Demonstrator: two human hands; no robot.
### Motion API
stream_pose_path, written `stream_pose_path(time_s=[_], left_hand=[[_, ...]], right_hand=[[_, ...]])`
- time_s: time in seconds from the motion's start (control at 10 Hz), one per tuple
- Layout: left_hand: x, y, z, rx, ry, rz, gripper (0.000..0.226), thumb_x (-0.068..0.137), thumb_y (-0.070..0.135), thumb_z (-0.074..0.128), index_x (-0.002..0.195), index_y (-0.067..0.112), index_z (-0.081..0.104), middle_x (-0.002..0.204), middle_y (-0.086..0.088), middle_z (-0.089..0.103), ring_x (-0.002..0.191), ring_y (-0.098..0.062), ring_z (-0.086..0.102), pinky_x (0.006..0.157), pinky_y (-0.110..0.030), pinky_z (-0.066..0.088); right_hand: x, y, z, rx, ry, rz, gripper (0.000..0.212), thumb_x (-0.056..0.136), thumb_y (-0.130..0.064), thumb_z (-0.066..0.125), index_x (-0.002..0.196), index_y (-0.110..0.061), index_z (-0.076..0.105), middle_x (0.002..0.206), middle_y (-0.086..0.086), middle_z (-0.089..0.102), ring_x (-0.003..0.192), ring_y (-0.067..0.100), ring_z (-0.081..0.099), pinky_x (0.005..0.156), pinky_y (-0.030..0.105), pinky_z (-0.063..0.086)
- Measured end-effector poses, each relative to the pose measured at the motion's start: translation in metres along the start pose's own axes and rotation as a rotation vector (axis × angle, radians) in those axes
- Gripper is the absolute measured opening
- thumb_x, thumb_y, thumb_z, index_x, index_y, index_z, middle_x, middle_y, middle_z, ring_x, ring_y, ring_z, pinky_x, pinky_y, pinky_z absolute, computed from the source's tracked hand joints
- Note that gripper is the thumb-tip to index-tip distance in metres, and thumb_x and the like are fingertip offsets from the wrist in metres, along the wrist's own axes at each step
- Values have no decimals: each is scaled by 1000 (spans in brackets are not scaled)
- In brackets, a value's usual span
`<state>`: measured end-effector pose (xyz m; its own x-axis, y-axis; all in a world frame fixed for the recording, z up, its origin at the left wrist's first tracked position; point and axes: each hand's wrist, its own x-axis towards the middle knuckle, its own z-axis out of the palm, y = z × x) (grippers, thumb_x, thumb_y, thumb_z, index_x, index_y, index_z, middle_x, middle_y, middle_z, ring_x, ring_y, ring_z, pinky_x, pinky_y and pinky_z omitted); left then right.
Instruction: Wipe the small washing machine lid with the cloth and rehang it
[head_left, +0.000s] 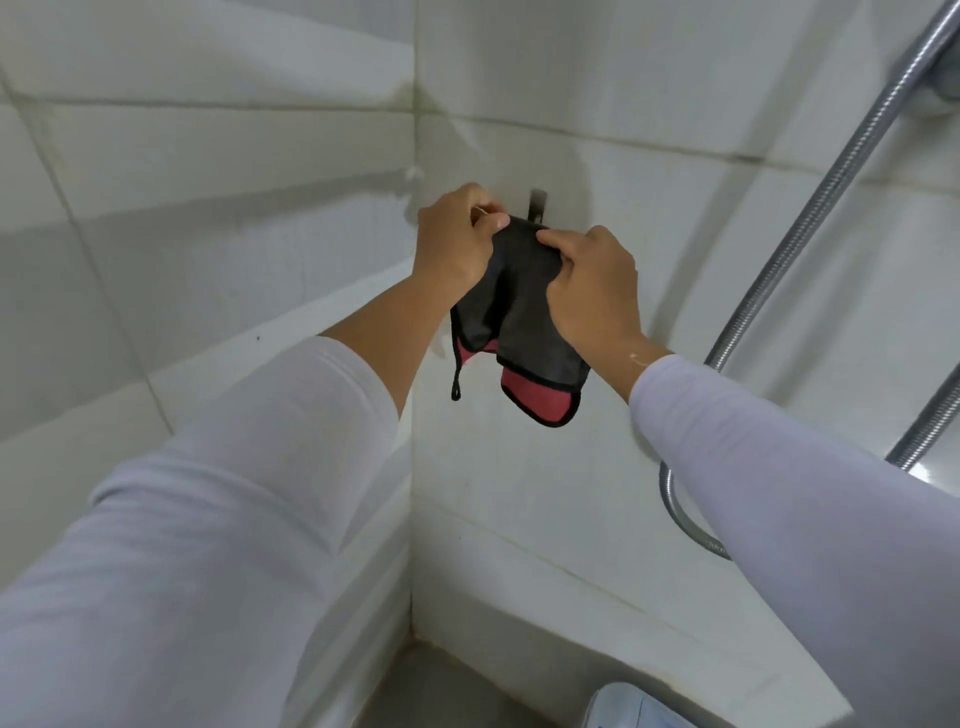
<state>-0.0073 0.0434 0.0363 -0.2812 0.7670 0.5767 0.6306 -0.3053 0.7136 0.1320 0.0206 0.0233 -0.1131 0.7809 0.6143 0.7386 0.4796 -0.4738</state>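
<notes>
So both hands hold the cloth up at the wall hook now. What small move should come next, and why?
Probably lift the cloth's top edge slightly and settle it over the hook. The left hand and right hand both pinch the bunched top just below the hook, and I cannot tell whether it has caught. A loop dangles at the cloth's lower left, unused.

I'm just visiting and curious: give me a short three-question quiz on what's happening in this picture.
1. True or false: both hands hold the cloth.
2. What is mounted on the wall just above the cloth? A) a mirror B) a metal hook C) a shelf
3. Fill in: the cloth is dark grey on one face and ____ on the other.

Key:
1. True: the left hand and right hand both grip it.
2. B, the metal hook.
3. Red.
</notes>
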Motion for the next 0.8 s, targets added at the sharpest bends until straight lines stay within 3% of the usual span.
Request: stream_pose_path(time_s=[0.1, 0.2, 0.3, 0.4, 0.5, 0.6, 0.7, 0.8], left_hand=[[19, 6, 4, -62, 30, -6, 15, 91, 15, 57, 102, 5, 62, 88, 3, 59, 77, -6, 52, 65, 3, 38], [28, 4, 10, -78, 9, -20, 9, 91, 16, 58, 96, 8, 60, 86, 3, 60, 80, -10, 56, 71, -8, 41], [27, -2, 18, -62, 0, -82, 3, 91, 16, 58, 90, 13, 58, 87, 2, 62, 82, -11, 58, 78, -20, 46], [16, -5, 21, -48, -22, -117, 10, 91, 18, 58, 95, 9, 62, 89, 2, 64, 82, -9, 58, 78, -17, 45], [-4, -6, 27, -84, -89, -207, 19, 94, 22, 53, 103, 8, 62, 91, 6, 61, 82, -6, 56, 74, -11, 39], [-32, -6, 37, -210, -107, -369, 21, 96, 25, 48, 106, 12, 61, 91, 6, 61, 82, -11, 56, 76, -22, 43], [-65, -16, 47, -236, -43, -483, 21, 96, 25, 44, 106, 15, 60, 96, 4, 63, 84, -12, 56, 77, -25, 44], [-128, -24, 45, -195, 42, -666, 21, 97, 24, 44, 111, 15, 57, 111, -3, 65, 91, -13, 55, 82, -24, 40]], right_hand=[[16, -4, -1, -19, 22, 29, 43, 94, -9, 36, 131, -22, 54, 106, 12, 52, 82, 17, 44, 75, 20, 33], [25, -5, 1, -49, 4, 75, 45, 94, -7, 36, 133, -21, 52, 108, 12, 52, 82, 19, 44, 76, 21, 34], [25, -6, 7, -78, -23, 123, 46, 93, -6, 36, 134, -21, 51, 114, 13, 52, 94, 28, 54, 78, 22, 36], [21, -5, 16, -28, -16, 180, 46, 92, -5, 37, 132, -21, 54, 115, 13, 55, 101, 30, 57, 83, 24, 39], [11, 2, 25, 116, 10, 214, 45, 92, -5, 37, 130, -20, 56, 114, 11, 62, 104, 25, 58, 83, 18, 37], [-6, 11, 33, 223, -82, 248, 49, 90, -2, 37, 131, -23, 55, 111, 10, 65, 96, 19, 57, 82, 16, 37], [-37, 26, 32, 245, -161, 280, 50, 88, -3, 43, 132, -24, 54, 115, 10, 58, 94, 12, 50, 83, 9, 34], [-102, 33, 12, 267, -243, 374, 45, 90, -11, 51, 132, -27, 52, 138, 2, 42, 122, 12, 44, 92, 6, 26]])
